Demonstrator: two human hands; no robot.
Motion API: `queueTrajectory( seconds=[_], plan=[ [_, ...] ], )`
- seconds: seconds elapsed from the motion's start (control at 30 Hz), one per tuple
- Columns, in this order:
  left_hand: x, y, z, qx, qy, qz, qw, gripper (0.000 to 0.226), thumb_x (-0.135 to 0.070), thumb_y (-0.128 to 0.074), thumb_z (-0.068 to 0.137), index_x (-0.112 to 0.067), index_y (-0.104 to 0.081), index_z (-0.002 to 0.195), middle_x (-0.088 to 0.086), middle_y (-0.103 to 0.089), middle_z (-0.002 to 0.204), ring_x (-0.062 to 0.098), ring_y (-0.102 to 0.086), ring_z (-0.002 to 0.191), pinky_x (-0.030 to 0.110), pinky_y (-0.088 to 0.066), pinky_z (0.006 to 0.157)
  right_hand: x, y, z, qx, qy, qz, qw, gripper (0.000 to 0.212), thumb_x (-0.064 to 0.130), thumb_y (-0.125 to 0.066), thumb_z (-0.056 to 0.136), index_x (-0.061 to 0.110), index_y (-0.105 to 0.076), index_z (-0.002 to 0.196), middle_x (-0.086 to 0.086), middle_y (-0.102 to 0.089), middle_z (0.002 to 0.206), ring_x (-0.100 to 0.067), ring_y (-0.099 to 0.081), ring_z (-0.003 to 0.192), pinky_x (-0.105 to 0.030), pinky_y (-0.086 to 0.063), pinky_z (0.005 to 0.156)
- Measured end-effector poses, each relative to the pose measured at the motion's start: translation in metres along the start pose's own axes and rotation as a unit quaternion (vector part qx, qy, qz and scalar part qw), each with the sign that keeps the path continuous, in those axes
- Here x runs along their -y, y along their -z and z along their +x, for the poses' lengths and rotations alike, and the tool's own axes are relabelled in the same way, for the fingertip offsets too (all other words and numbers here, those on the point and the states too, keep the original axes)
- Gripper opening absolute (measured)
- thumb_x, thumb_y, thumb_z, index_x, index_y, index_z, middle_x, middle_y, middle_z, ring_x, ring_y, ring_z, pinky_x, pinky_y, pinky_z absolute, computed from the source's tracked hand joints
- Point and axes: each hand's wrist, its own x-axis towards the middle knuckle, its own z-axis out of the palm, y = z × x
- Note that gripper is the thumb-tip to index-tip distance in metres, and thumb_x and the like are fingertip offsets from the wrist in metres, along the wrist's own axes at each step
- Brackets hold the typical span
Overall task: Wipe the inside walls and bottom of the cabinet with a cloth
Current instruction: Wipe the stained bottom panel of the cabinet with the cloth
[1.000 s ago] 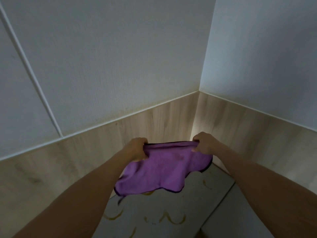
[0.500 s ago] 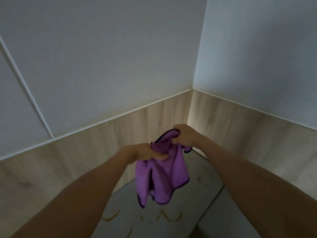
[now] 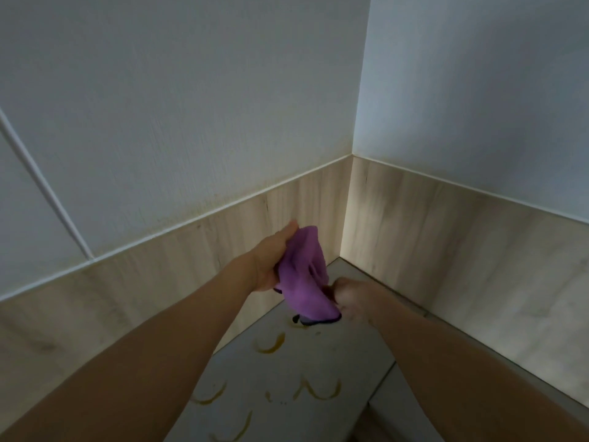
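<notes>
You're looking into a dim, soft picture. A bright strip of light glows along the corner seam (image 3: 345, 218) low down. Your forearms lie in shadow. The right hand (image 3: 353, 298) is motion-blurred, and straight edges bow near the frame's borders.

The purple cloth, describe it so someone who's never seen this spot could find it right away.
Look to the corner where the two wood-look walls meet the grey floor. Just in front of it, the left hand and right hand hold the bunched cloth between them, above the floor. It is the only purple thing there, dark-edged, unlike the yellow-brown stains below.
</notes>
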Motion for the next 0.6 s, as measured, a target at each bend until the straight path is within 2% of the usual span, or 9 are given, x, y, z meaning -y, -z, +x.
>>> queueTrajectory(
  seconds=[0.07,0.13,0.17,0.23,0.3,0.37,0.47,0.6],
  plan=[
    [-0.007,0.001,0.001,0.006,-0.017,-0.02,1.0,0.064,-0.064,-0.034,0.091,-0.009,-0.063,0.106,0.011,-0.068,0.104,0.024,-0.063,0.097,0.036,-0.05,0.084,0.005,-0.009,0.013,0.045,-0.005,0.201,0.979,0.02,0.023,-0.038,0.101,0.017,-0.049,0.086,0.001,-0.055,0.088,-0.012,-0.054,0.078,-0.026,-0.048,0.082],
    [-0.014,0.004,0.001,-0.003,-0.03,-0.035,0.999,0.067,-0.066,-0.029,0.091,-0.011,-0.064,0.103,0.01,-0.069,0.101,0.022,-0.064,0.095,0.035,-0.05,0.081,0.01,-0.012,0.023,0.066,-0.008,0.318,0.946,0.028,0.036,-0.043,0.099,0.011,-0.058,0.101,-0.003,-0.065,0.103,-0.019,-0.062,0.097,-0.031,-0.046,0.093],
    [-0.017,0.005,0.0,-0.005,-0.034,-0.041,0.999,0.069,-0.067,-0.027,0.091,-0.011,-0.064,0.105,0.01,-0.069,0.102,0.023,-0.064,0.096,0.036,-0.05,0.081,0.011,-0.012,0.025,0.065,0.0,0.331,0.942,0.031,0.038,-0.05,0.096,0.01,-0.061,0.105,-0.005,-0.067,0.108,-0.022,-0.062,0.103,-0.034,-0.047,0.095],
    [-0.021,0.01,0.001,-0.015,-0.038,-0.048,0.998,0.074,-0.07,-0.025,0.089,-0.01,-0.062,0.113,0.013,-0.067,0.111,0.026,-0.062,0.104,0.038,-0.049,0.086,0.016,-0.013,0.021,0.046,0.022,0.31,0.949,0.027,0.031,-0.063,0.088,0.009,-0.064,0.103,-0.007,-0.07,0.098,-0.025,-0.065,0.093,-0.038,-0.055,0.076],
    [-0.021,0.015,0.002,-0.029,-0.04,-0.05,0.997,0.072,-0.068,-0.025,0.091,-0.009,-0.063,0.111,0.013,-0.067,0.108,0.025,-0.062,0.102,0.037,-0.049,0.085,0.02,-0.011,0.016,0.043,0.036,0.319,0.946,0.014,0.017,-0.065,0.086,0.009,-0.064,0.096,-0.009,-0.069,0.086,-0.025,-0.065,0.082,-0.036,-0.055,0.062],
    [-0.02,0.022,0.004,-0.058,-0.041,-0.053,0.996,0.064,-0.062,-0.029,0.094,-0.009,-0.064,0.104,0.012,-0.068,0.098,0.024,-0.063,0.094,0.035,-0.049,0.085,0.023,-0.006,0.014,0.037,0.034,0.356,0.933,0.006,0.005,-0.06,0.087,0.005,-0.063,0.092,-0.011,-0.067,0.086,-0.025,-0.063,0.08,-0.037,-0.055,0.066],
    [-0.019,0.036,0.008,-0.132,-0.032,0.007,0.991,0.045,-0.048,-0.038,0.096,-0.009,-0.06,0.095,0.01,-0.066,0.085,0.023,-0.061,0.083,0.032,-0.048,0.087,0.023,0.01,0.012,0.016,0.008,0.358,0.933,0.015,-0.004,-0.046,0.092,0.001,-0.059,0.087,-0.011,-0.062,0.082,-0.022,-0.059,0.072,-0.036,-0.05,0.066],
    [-0.016,0.05,-0.001,-0.221,0.002,0.161,0.962,0.025,-0.034,-0.045,0.097,-0.011,-0.054,0.093,0.007,-0.058,0.079,0.019,-0.053,0.069,0.027,-0.045,0.066,0.021,0.036,0.013,-0.065,0.007,0.316,0.947,0.014,-0.006,-0.049,0.089,-0.003,-0.062,0.084,-0.012,-0.061,0.082,-0.022,-0.056,0.072,-0.034,-0.049,0.072]
  ],
)
